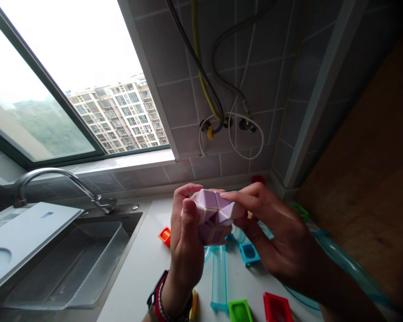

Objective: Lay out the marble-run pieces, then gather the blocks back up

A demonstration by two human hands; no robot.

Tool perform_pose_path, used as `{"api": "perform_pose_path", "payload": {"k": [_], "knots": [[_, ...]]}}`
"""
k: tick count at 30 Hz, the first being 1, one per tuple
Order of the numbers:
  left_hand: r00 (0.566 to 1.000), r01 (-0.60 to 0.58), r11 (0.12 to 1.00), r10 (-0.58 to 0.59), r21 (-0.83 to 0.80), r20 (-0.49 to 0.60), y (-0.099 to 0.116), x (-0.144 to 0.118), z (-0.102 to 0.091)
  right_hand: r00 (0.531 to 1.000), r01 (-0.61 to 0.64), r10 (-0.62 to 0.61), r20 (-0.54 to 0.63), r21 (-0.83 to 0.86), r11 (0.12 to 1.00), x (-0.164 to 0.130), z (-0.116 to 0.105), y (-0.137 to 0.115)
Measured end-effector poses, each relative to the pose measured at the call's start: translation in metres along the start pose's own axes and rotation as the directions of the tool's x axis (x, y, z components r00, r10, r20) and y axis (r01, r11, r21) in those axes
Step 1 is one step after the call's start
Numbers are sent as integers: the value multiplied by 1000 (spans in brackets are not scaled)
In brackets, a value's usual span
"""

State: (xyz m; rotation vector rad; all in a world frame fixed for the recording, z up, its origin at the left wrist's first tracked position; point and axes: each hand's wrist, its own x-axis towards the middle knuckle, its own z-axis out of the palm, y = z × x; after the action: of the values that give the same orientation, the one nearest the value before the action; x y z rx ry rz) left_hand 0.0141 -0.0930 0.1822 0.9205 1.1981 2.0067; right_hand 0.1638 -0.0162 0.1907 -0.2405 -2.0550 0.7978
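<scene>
Puzzle [215, 213] (pink, folding) is pinched between left hand [184, 241] and right hand [278, 237]; a loose fingertip grip could drop it onto the blocks [249, 253] below.

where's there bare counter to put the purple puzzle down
Both hands, left hand and right hand, grip the purple puzzle. Bare white counter lies between the sink and the left wrist, past the orange block. Crowded: under the hands, among the blue track, blue block, green block and red block.
</scene>
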Motion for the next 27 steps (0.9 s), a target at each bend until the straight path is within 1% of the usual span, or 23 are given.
{"api": "perform_pose_path", "payload": {"k": [2,4,5,7,9,12,15,18,20,22,24,26,27], "knots": [[999,45,998,-45,-38,2,1,0,-1,992,-74,79,-100,50,996,1,3,2],[996,82,994,-80,-68,30,2,-1,0,956,-172,199,-213,141,975,2,6,5],[995,94,993,-90,-76,53,2,-1,1,934,-215,259,-247,191,958,2,7,6],[991,108,991,-101,-79,82,4,-2,4,908,-275,338,-248,256,927,3,7,7],[989,126,989,-119,-75,82,4,-4,6,908,-293,349,-231,245,924,4,7,6],[991,111,993,-107,-47,79,4,-8,6,913,-284,304,-271,114,952,3,6,0],[988,66,997,-69,30,141,2,-9,3,925,-276,260,-277,-23,961,2,6,-6],[976,47,993,-68,104,209,0,-9,1,940,-247,213,-266,-100,964,2,6,-10],[974,22,991,-51,135,220,-1,-8,0,948,-208,169,-269,-123,970,2,7,-11],[981,1,986,-34,168,190,-1,-8,0,965,-147,112,-237,-134,980,2,8,-10],[990,-6,983,-20,181,143,-1,-7,-1,985,-43,17,-170,-151,988,1,7,-7],[993,13,987,-32,158,116,0,-7,-2,991,62,-80,-106,-166,984,0,5,-3],[992,28,991,-44,134,116,0,-6,-3,990,86,-102,-93,-166,982,0,4,0]]}}
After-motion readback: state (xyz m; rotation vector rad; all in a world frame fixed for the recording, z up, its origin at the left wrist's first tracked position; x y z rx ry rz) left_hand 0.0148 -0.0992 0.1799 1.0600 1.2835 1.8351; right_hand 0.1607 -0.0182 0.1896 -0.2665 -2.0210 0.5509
